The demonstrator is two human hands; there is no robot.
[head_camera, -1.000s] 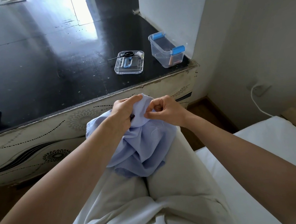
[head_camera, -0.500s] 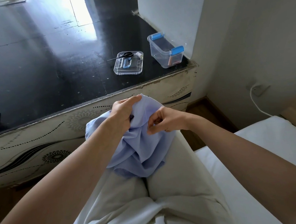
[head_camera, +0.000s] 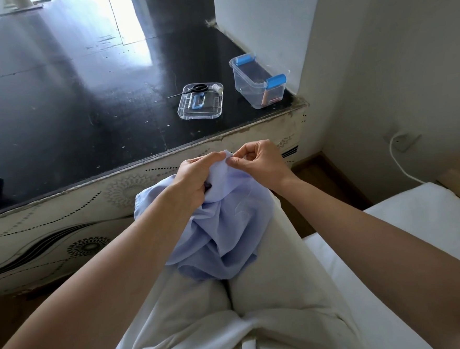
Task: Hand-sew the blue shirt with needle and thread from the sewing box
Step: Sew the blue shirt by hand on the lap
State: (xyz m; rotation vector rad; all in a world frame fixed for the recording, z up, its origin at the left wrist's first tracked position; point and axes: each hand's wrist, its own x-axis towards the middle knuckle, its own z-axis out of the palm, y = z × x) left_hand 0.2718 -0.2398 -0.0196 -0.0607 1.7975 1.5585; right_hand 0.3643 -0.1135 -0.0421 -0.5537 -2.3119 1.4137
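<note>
Glossy black tabletop (head_camera: 68, 104) in front of us, scuffed and full of window glare. The clear plastic sewing box (head_camera: 258, 90) with blue clip latches sits open at its far right corner. Just left of it, its clear lid (head_camera: 201, 111) lies flat like a tray. Black-handled scissors (head_camera: 195, 89) rest across the lid's top edge, with what looks like a small white thread spool (head_camera: 216, 87) beside them. All of that is well apart from the action, which is down on our lap.

The blue shirt (head_camera: 222, 229) is a thin, soft, pale-blue heap on our off-white trousers (head_camera: 284, 266), bunched up into a peak. Our left hand (head_camera: 193, 177) grips that bunch from the left, fingers curled round the cloth and thumb laid along the top of the fold. Our right hand (head_camera: 260, 162) comes in from the right, thumb and forefinger pinched tight on the fold's top edge and the other fingers curled in. Its fingertips touch the cloth just beside the left thumb. We'd guess the needle is in that pinch, but it's way too small to make out, and so is any thread running from it.

What matters for the next stitch is that the fold's ridge runs from the peak down toward us, with the left hand holding it up. The working spot sits right at the right fingertips, so the right hand is the nearer one and should do the pushing or pulling across the ridge. The fabric looks floppy and a bit slippery, so if the left grip loosens, that edge will probably sag.
</note>
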